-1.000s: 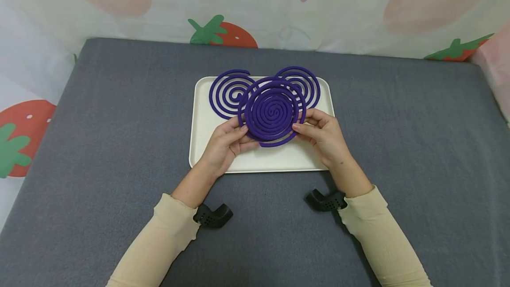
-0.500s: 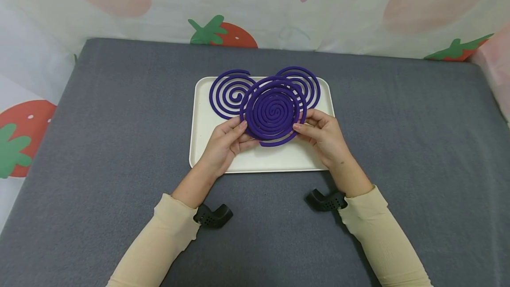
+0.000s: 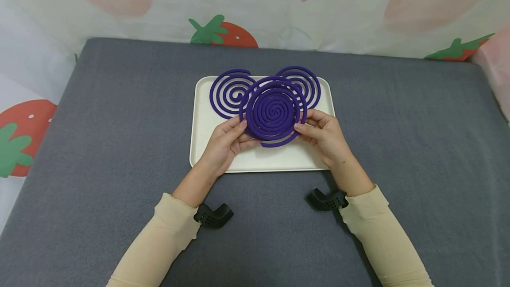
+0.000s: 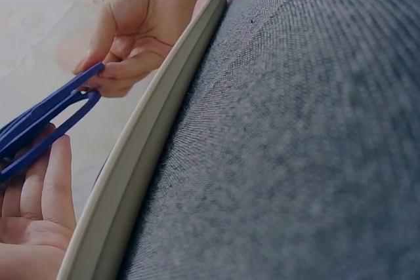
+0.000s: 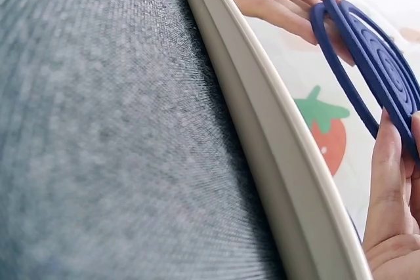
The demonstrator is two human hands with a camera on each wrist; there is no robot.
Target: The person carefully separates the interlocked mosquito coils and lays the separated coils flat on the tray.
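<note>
In the head view my left hand [image 3: 223, 147] pinches the left edge of a purple mosquito coil [image 3: 275, 110], thumb on top and other fingers below. My right hand [image 3: 326, 138] pinches its right edge. The held coil is raised and tilted over a cream tray [image 3: 279, 160]. It looks like nested or stacked spirals, with a looser outer ring dropping apart from the tight middle. Behind it, partly covered, lie two looser purple coils, a left coil [image 3: 212, 94] and a right coil [image 3: 318, 92]. Both wrist views show the held coil [image 4: 39, 116] [image 5: 374, 63] edge-on.
The tray lies on a grey cloth-covered table [image 3: 119, 123]. Both loose coils overhang the tray's far rim. A curtain [image 3: 350, 8] printed with strawberries and a flower hangs behind the table's far edge. Black wrist-worn devices [image 3: 215, 216] sit at both cuffs.
Over the last second the held coil has shifted very slightly to the right. Both hands keep the same pinch, and the two loose coils stay in place.
</note>
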